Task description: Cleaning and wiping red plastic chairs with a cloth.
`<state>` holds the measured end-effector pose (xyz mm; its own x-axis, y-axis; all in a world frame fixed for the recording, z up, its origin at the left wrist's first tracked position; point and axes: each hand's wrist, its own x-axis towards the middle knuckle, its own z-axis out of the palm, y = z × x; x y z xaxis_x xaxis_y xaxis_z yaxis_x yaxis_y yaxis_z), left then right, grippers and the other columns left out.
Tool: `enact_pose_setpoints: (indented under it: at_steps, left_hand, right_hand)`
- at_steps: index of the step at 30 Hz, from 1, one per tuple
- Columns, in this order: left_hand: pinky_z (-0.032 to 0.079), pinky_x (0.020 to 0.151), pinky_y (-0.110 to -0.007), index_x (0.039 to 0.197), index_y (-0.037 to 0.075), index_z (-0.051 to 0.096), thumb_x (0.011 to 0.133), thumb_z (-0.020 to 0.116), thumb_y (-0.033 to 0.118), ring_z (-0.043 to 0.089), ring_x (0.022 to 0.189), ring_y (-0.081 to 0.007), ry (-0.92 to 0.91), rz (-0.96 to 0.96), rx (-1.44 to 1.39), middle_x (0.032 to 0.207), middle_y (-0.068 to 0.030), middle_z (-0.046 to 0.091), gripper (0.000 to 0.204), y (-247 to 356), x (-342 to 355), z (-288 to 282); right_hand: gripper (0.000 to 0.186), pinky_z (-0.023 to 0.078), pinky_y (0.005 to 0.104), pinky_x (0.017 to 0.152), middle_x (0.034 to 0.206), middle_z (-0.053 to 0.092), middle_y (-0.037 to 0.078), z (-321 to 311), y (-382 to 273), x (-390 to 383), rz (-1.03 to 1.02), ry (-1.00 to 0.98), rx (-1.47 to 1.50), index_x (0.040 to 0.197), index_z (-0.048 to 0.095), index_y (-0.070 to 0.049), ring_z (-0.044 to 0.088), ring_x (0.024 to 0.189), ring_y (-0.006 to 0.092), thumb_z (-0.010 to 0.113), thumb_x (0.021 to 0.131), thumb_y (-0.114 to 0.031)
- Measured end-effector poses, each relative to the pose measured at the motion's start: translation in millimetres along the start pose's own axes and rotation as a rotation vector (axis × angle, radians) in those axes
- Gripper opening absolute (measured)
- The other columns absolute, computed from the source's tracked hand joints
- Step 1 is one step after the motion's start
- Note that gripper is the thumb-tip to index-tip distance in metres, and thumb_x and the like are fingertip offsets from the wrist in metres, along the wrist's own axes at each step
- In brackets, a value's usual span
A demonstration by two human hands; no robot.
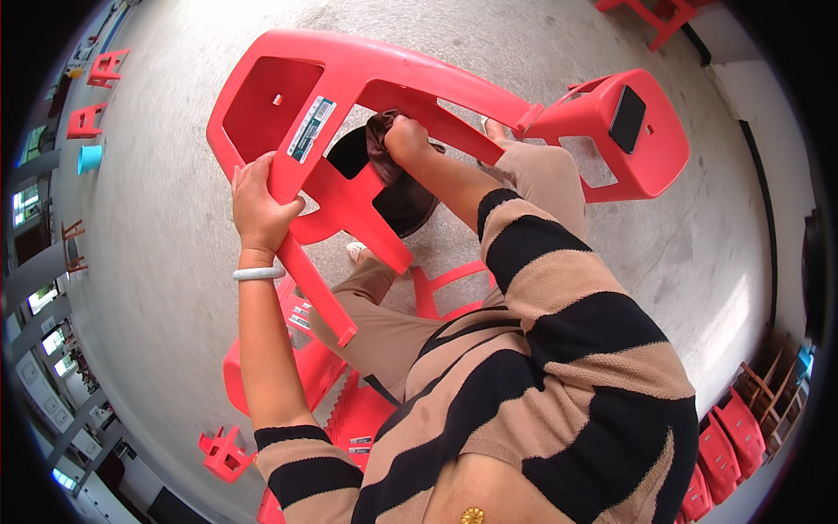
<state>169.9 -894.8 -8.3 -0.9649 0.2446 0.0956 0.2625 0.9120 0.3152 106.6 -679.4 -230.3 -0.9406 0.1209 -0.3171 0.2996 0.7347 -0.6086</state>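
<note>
A red plastic stool (345, 74) takes up the upper left and centre of the frame, tipped so that its open sides and legs face the person. The left grip (262, 205), left of centre, is closed around the edge of one of its legs, just below a printed label (312, 129). The right grip (408, 144), at upper centre, is narrow and bunched on a dark brown cloth (381, 144), which hangs inside the stool's frame. The cloth appears to lie against an inner part of the stool, though I cannot tell how firmly it presses there. Behind the frame, a dark round container (406, 205) shows in part, near the person's feet on the grey floor (716, 236).

The step in hand looks like wiping the stool, with the left side steadying and the right side working the cloth within the frame. As I judge it, the next move calls for a firm left hold so that the stool does not swing, and for cloth gathered well enough to reach the inner corners without snagging.

At upper right, a second red stool (659, 157) bears a black phone (627, 120), well apart from the cloth.
</note>
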Motion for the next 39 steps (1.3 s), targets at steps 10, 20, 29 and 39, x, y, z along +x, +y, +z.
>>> enact_pose_setpoints:
  at_steps: [10, 20, 29, 39]
  left_hand:
    - [0.025, 0.122, -0.052, 0.123, 0.008, 0.061, 0.059, 0.068, 0.019, 0.056, 0.118, -0.0356, -0.031, -0.026, -0.030, 0.115, -0.0122, 0.065, 0.065, 12, 4, -1]
    - [0.027, 0.120, -0.053, 0.115, 0.011, 0.063, 0.059, 0.074, 0.027, 0.060, 0.113, -0.0303, 0.028, 0.029, -0.050, 0.111, -0.0084, 0.067, 0.059, 26, 17, 5]
    - [0.030, 0.118, -0.052, 0.123, 0.007, 0.060, 0.062, 0.070, 0.021, 0.059, 0.112, -0.0347, 0.013, 0.016, 0.001, 0.114, -0.0117, 0.066, 0.062, 6, 5, 2]
    - [0.027, 0.120, -0.053, 0.119, 0.011, 0.063, 0.060, 0.073, 0.026, 0.060, 0.113, -0.0308, 0.034, 0.014, -0.008, 0.112, -0.0077, 0.067, 0.062, 1, 4, 6]
  right_hand:
    - [0.039, 0.060, 0.0428, 0.079, 0.134, 0.063, 0.015, 65, -27, 119, -0.488, -0.019, -0.799, 0.130, 0.067, -0.007, 0.068, 0.113, 0.0313, 0.062, 0.093, -0.022]
    - [0.042, 0.060, 0.0503, 0.070, 0.135, 0.059, 0.015, 44, -10, 128, -0.297, 0.088, -0.514, 0.127, 0.070, -0.008, 0.068, 0.109, 0.0341, 0.072, 0.086, -0.019]
    - [0.032, 0.061, 0.0428, 0.076, 0.121, 0.063, 0.019, -27, 32, 17, -0.252, -0.199, -0.541, 0.105, 0.077, -0.007, 0.072, 0.096, 0.0324, 0.064, 0.085, -0.028]
    - [0.051, 0.062, 0.0455, 0.073, 0.113, 0.059, 0.021, -19, 49, -1, -0.263, -0.058, -0.452, 0.114, 0.068, -0.005, 0.070, 0.091, 0.0353, 0.078, 0.074, -0.035]
